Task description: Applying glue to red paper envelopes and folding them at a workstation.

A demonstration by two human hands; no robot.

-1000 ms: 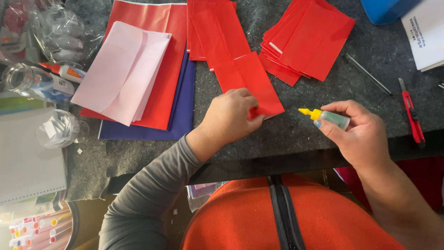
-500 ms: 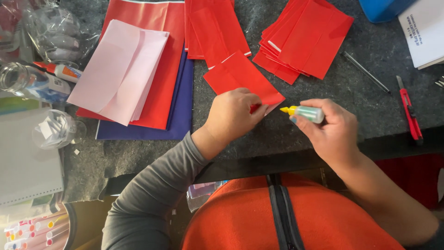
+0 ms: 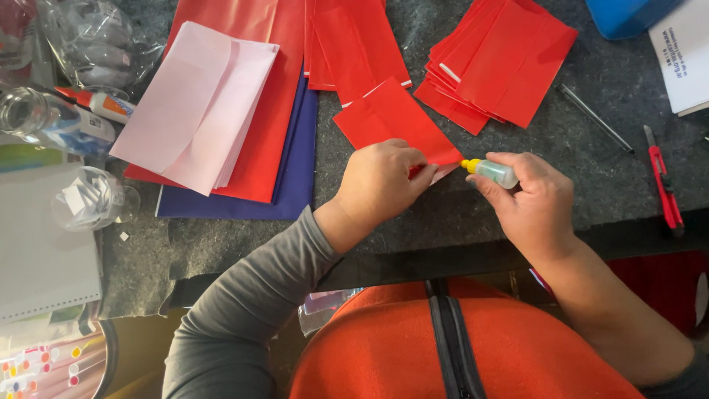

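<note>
The small folded piece of thin red paper (image 3: pixel 395 122) lay on the dark grey felt tabletop (image 3: pixel 517 199), its near corner pinched under the left hand (image 3: pixel 380 181), fingers curled closed on it. It looked light, limp and easily creased, best held flat near the edge being glued. The right hand (image 3: pixel 532 199) gripped a small clear glue bottle with a yellow nozzle (image 3: pixel 489 171), tip touching that corner. A stack of red paper sheets (image 3: pixel 502 63) sat beyond, a red utility knife (image 3: pixel 662 181) well right
</note>
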